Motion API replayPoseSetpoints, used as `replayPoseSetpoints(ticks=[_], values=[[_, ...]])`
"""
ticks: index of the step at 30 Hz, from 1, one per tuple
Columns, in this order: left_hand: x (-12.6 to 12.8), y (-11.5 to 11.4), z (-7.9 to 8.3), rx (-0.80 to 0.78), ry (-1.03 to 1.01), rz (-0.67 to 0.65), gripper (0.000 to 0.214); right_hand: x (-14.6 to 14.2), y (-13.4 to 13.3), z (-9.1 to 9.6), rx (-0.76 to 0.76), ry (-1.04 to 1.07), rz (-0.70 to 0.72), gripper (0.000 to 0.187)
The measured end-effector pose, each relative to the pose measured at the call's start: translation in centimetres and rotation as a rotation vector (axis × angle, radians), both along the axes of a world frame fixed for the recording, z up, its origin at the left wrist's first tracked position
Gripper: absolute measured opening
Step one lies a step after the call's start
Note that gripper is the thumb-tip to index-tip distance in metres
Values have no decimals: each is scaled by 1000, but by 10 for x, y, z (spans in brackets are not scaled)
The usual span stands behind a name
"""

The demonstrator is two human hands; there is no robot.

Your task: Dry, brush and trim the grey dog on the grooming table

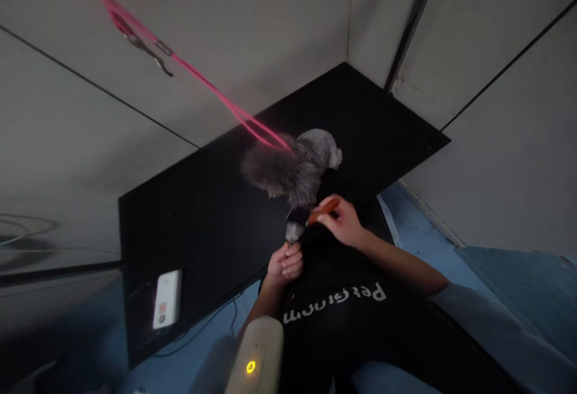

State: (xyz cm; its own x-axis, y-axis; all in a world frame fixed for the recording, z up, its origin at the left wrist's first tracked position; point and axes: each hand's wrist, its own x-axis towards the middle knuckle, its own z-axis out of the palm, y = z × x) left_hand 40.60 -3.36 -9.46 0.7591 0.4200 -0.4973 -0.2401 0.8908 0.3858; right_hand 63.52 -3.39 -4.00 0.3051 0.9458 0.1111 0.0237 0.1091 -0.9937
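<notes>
A small grey dog point(311, 168) with a fluffy head is on a black grooming table point(202, 231), near its front edge. One of its legs stretches toward me, and my left hand point(285, 263) is closed around the paw point(294, 231) at its end. My right hand point(341, 219) grips the orange-brown handle of a grooming brush point(323, 211). The dark head of the brush seems to lie against the outstretched leg, though its bristles cannot be made out. A pink grooming loop point(229, 102) runs from the upper left down to the dog's neck.
A white power bank point(167, 299) lies on the table's left end. At the bottom, a white device point(258, 352) glows with a yellow ring. Grey walls point(270, 27) stand behind the table, and a black cable point(198, 328) hangs below its front edge. I wear a black apron point(342, 334).
</notes>
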Motion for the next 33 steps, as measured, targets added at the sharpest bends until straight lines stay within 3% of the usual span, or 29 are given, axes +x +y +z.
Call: replayPoseSetpoints(ticks=[2,5,7,9,13,14,17,18,22,26,28,30,31,33], values=[[0,-4,2,111,133,91,53,-1,-3,-1,-16,-9,34,18],[3,-9,11,320,372,190,56,-3,-5,-5,21,-5,-219,16],[6,-11,21,415,505,222,55,-5,-6,-8,45,29,-170,17],[8,-12,32,443,590,261,53,-9,-6,-11,19,127,-68,22],[14,-12,53,383,660,361,48,-18,-8,-17,2,457,-277,34],[16,-12,58,371,675,383,48,-21,-8,-19,-10,548,-244,36],[23,-12,71,360,725,438,48,-25,-4,-24,-108,802,23,42],[24,-11,74,355,734,448,48,-24,-1,-26,-129,874,40,43],[23,-9,74,274,671,447,47,-19,10,-31,-94,1072,-150,40],[11,-7,63,150,488,442,45,-17,24,-32,-206,1162,104,39],[6,-7,57,107,352,454,42,-10,36,-30,-193,1207,16,38],[1,-7,51,64,221,460,41,-1,47,-30,-91,1179,-179,36],[-1,-7,48,49,173,460,40,2,51,-30,-49,1124,-206,36],[-5,-6,42,35,125,448,40,5,55,-30,-43,965,-72,36]])
